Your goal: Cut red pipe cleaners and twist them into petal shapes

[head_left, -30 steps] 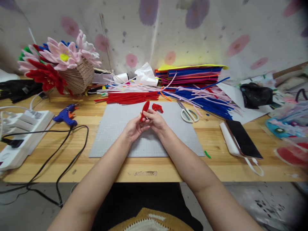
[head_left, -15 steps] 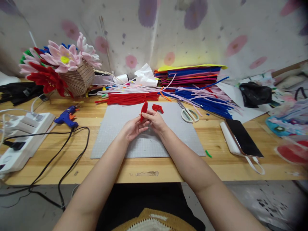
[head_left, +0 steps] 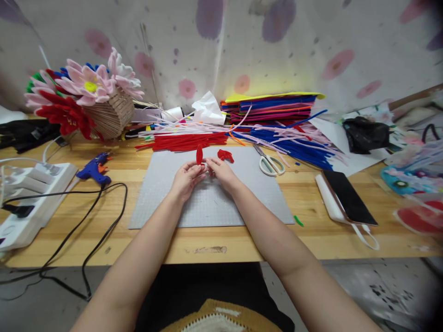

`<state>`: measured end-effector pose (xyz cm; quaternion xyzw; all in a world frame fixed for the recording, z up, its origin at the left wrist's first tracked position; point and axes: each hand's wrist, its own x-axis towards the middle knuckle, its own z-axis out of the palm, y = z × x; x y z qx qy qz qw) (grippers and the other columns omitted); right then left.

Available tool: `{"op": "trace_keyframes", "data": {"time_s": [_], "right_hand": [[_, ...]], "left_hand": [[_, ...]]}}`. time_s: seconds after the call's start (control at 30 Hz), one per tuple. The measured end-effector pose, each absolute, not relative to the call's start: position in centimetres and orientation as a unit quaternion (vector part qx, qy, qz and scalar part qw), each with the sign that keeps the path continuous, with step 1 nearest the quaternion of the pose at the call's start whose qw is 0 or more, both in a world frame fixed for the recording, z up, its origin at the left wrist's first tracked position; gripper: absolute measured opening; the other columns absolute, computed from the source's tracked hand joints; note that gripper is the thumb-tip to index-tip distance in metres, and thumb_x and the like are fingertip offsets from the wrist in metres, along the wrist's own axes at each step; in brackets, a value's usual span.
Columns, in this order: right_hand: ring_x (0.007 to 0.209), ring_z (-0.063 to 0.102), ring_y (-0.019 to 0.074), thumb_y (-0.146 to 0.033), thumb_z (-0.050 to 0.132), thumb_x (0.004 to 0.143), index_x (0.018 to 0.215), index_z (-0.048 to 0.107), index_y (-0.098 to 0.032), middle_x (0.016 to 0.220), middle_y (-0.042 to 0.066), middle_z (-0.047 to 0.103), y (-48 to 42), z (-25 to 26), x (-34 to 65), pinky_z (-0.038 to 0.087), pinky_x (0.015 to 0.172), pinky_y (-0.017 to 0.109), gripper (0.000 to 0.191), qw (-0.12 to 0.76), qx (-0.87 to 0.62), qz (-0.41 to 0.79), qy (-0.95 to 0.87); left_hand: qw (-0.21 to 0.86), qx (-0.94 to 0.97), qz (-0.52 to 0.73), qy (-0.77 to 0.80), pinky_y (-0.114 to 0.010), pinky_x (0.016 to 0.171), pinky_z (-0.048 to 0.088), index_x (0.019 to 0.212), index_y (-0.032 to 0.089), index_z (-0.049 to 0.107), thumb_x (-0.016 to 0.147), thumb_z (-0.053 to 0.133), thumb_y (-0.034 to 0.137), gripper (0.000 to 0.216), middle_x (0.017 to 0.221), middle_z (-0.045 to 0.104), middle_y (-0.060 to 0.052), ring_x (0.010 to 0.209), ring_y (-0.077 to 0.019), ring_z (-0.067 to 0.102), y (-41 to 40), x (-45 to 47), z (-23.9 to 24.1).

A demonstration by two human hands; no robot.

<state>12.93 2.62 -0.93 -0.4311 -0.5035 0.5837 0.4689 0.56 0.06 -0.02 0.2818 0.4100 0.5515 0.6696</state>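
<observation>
Both of my hands meet over the grey cutting mat (head_left: 166, 203) on the wooden table. My left hand (head_left: 185, 179) and my right hand (head_left: 221, 171) pinch a small red pipe-cleaner petal (head_left: 199, 154), which stands upright between the fingertips. A second red petal piece (head_left: 225, 155) lies on the mat just beyond my right hand. A bundle of red pipe cleaners (head_left: 188, 140) lies along the mat's far edge.
White-handled scissors (head_left: 269, 162) lie right of the mat, with blue and pink pipe cleaners (head_left: 294, 143) behind. A blue glue gun (head_left: 93, 168), its black cord and a white power strip (head_left: 32, 193) are at left. A phone (head_left: 348, 198) is at right, a flower basket (head_left: 104, 106) at back left.
My hands shifted slightly left and further from me, and the red petal now stands more upright between the fingertips.
</observation>
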Motion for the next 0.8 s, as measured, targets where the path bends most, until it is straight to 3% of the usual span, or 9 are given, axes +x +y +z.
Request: {"op": "trace_keyframes", "data": {"time_s": [0.13,0.3,0.53,0.8], "right_hand": [[0.049,0.038,0.0064,-0.037,0.055,0.069,0.064,0.055,-0.016,0.055,-0.004,0.049,2.6,-0.8,13.3,0.030,0.050,0.021,0.021,0.445,-0.420,0.548,-0.570],[0.053,0.042,0.0081,-0.026,0.051,0.070,0.061,0.053,-0.016,0.057,-0.003,0.052,3.2,-1.3,13.9,0.032,0.054,0.022,0.014,0.417,-0.457,0.470,-0.630],[0.068,0.048,0.0130,-0.023,0.046,0.077,0.066,0.055,-0.017,0.073,0.002,0.058,2.2,-0.9,13.3,0.033,0.063,0.026,0.015,0.292,-0.548,0.213,-0.754],[0.083,0.050,0.0187,-0.024,0.039,0.084,0.080,0.056,-0.017,0.087,0.008,0.059,1.1,-0.2,11.4,0.036,0.071,0.029,0.019,0.284,-0.584,0.086,-0.755]], "left_hand": [[0.691,0.287,0.531,0.398,-0.021,0.059,0.052,0.086,0.012,0.060,0.066,0.062,0.010,0.020,0.077,0.067,-0.004,0.071,-0.0113,0.064,0.2,0.1,-0.1],[0.708,0.329,0.484,0.396,-0.027,0.062,0.053,0.084,0.011,0.063,0.067,0.064,0.024,0.022,0.075,0.067,-0.007,0.074,-0.0163,0.064,0.2,-0.2,-0.3],[0.604,0.388,0.493,0.491,-0.024,0.061,0.049,0.072,0.010,0.062,0.054,0.073,0.023,0.025,0.067,0.066,-0.005,0.061,-0.0120,0.062,0.5,-0.2,-0.8],[0.483,0.384,0.593,0.517,-0.024,0.059,0.048,0.070,0.013,0.056,0.060,0.065,0.023,0.017,0.060,0.061,0.000,0.055,-0.0094,0.057,0.8,1.2,-1.7]]}}
